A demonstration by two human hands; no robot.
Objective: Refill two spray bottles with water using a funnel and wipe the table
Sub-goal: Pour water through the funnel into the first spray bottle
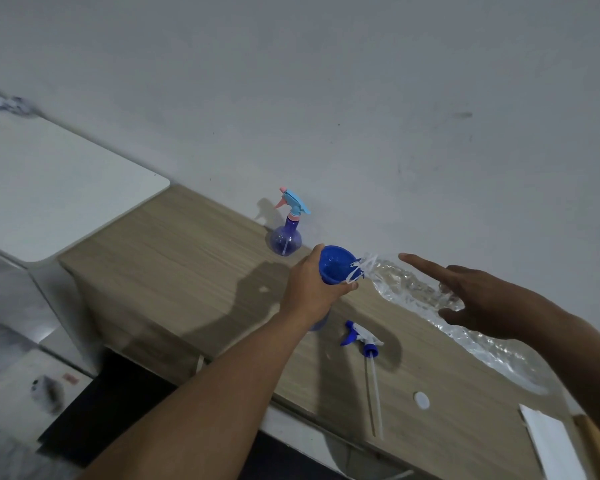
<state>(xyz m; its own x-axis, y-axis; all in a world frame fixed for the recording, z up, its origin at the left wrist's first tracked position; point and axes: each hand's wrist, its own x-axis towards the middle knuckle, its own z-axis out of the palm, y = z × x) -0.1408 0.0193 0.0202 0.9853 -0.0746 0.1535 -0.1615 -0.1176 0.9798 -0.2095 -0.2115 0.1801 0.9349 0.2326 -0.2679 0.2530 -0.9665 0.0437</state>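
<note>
The left hand is gripping a blue funnel, fingers curled round it, holding it over a bottle that is almost wholly hidden beneath the hand. The right hand is holding a clear water bag between thumb and curled fingers, forefinger pointing straight out, with the bag's white stringy end lying at the funnel's rim. The soft bag is likely to be sagging and shifting as it empties, so water could be missing the funnel and running over the counter. A loose spray head is lying near the bottle, in a spill's path. The second spray bottle is standing upright by the wall.
</note>
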